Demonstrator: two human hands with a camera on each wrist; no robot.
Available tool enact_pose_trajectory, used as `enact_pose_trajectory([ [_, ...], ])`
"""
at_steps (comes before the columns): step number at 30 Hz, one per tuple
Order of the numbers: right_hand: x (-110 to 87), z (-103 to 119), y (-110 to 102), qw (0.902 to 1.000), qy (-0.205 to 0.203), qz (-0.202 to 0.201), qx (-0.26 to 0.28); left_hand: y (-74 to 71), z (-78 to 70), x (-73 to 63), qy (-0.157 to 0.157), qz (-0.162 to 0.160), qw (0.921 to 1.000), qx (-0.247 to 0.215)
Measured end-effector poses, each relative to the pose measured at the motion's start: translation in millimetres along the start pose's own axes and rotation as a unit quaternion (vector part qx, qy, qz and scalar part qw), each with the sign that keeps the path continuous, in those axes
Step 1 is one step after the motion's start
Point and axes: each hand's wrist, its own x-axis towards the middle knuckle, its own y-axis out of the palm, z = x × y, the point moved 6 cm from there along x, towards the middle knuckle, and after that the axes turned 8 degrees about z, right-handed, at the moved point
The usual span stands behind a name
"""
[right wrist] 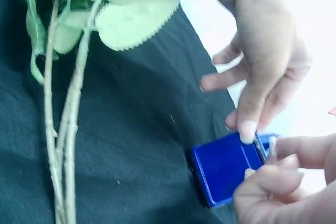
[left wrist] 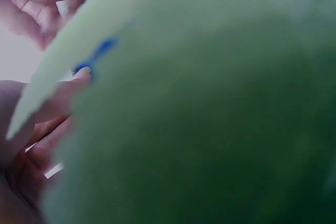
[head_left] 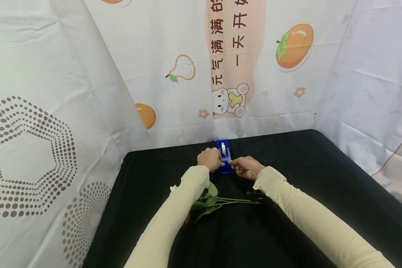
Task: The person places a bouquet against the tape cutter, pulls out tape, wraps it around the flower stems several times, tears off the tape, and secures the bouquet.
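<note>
A blue tape dispenser with a roll of clear tape stands at the far side of the black table. At its left is my left hand, its thumb pressed on the dispenser's edge by the cutter and its fingers at the side. My right hand pinches a small clear bit of tape between thumb and forefinger, close against the dispenser. Artificial roses with green leaves and long stems lie nearer me, partly under my left forearm. A blurred leaf covers most of the left wrist view.
Black cloth covers the table. Directly behind the dispenser hangs a printed white curtain, with more white cloth along the left side. A small dark object shows beneath my right wrist, near the stem ends.
</note>
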Motion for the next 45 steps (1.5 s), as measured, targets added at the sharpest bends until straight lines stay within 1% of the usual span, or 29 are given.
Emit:
enact_pose_trajectory([
  [7,-7.8,-3,15,0.9995,-0.001,0.004,0.030,0.2,-2.6,3.2,0.002,-0.001,0.9999,0.010],
  [10,-12.9,-7,21,0.9995,-0.002,0.010,0.028,0.7,-2.0,3.4,-0.001,-0.003,0.9999,0.015],
  [15,-20.7,-13,20,0.9993,-0.011,0.012,0.034,0.4,-0.5,2.3,-0.002,-0.010,0.9997,0.023],
  [19,-28.9,-18,16,0.9989,-0.017,0.017,0.041,-2.0,-4.2,0.0,0.017,-0.024,0.9981,0.055],
  [22,-36.3,-23,20,0.9989,-0.010,0.034,0.032,-4.6,-7.5,-1.7,0.033,-0.039,0.9954,0.082],
  [24,-41.4,-26,23,0.9988,-0.003,0.042,0.025,-5.6,-8.1,-2.6,0.040,-0.042,0.9945,0.088],
  [26,-46.3,-29,26,0.9987,-0.001,0.046,0.023,-5.5,-7.2,-3.2,0.041,-0.040,0.9948,0.085],
  [31,-57.9,-33,29,0.9988,-0.004,0.039,0.030,-3.7,-3.8,-4.0,0.047,-0.031,0.9962,0.067],
  [35,-68.1,-34,32,0.9991,-0.009,0.040,0.000,-3.8,-2.7,-3.8,0.051,-0.032,0.9962,0.063],
  [40,-79.8,-38,33,0.9988,-0.017,0.032,-0.033,-3.5,-2.6,-4.3,0.050,-0.031,0.9963,0.062],
  [45,-91.0,-43,36,0.9975,-0.023,0.047,-0.049,-2.3,-1.1,-2.5,0.048,-0.028,0.9966,0.060],
])
